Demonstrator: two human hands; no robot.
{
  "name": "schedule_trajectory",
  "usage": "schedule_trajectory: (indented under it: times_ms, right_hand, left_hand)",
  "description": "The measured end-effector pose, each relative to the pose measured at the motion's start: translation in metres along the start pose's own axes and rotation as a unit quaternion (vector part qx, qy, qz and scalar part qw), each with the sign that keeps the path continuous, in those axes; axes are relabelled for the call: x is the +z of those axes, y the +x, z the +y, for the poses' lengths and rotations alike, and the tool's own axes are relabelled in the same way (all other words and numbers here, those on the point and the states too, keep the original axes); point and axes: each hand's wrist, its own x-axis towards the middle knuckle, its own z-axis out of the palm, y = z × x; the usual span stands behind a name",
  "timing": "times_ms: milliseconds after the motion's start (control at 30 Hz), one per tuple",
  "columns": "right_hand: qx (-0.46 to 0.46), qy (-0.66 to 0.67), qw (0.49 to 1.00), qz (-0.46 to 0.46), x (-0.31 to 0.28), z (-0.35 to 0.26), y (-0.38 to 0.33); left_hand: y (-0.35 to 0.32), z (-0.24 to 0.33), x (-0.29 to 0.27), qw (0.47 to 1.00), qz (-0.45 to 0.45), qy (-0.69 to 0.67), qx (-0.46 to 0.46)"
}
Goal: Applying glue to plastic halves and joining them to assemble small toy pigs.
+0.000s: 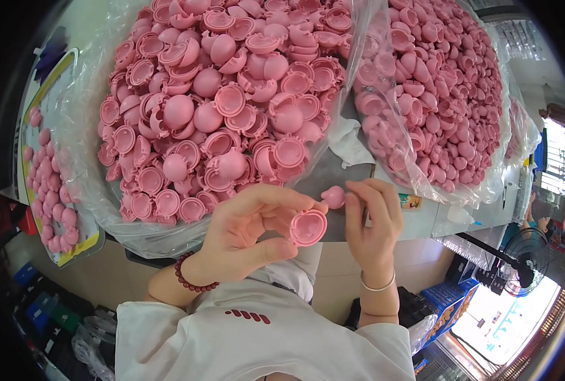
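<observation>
Between the thumb and fingers of my left hand [247, 232] is a round pink plastic half-shell [308, 228], its hollow side turned up toward me. My right hand [376, 225], just to the right, is closed in a pinch at a smaller, rounded pink plastic piece [332, 197]. That piece is close to the far right rim of the half-shell; whether the two touch I cannot tell. Beyond my left hand, a large heap of similar pink half-shells [207, 117] fills a clear plastic bag [89, 136] on the table.
Smaller pink pieces [432, 95] fill another clear bag at the right. A white cloth [349, 145] lies between the heaps. At far left, a tray [82, 244] with a yellow edge carries several pink pieces. A fan [522, 260] and a blue box [444, 298] stand at right.
</observation>
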Motion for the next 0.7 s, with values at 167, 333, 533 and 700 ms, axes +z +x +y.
schedule_trajectory:
  times_ms: [167,333,533,700]
  right_hand:
    - [-0.052,0.019,0.992,-0.111,-0.008,0.0,0.01]
    - [0.024,0.159,0.982,-0.1,-0.016,-0.014,0.007]
    - [-0.089,0.222,0.97,-0.041,-0.011,-0.023,0.009]
    - [-0.07,0.232,0.97,-0.006,-0.007,-0.025,0.003]
  left_hand:
    - [-0.002,0.001,0.005,0.999,0.046,0.005,-0.008]
    - [-0.003,-0.004,0.002,0.995,0.024,0.092,0.007]
    - [-0.003,-0.004,0.005,0.986,0.012,0.168,0.016]
    - [-0.005,-0.003,0.007,0.981,0.009,0.193,0.021]
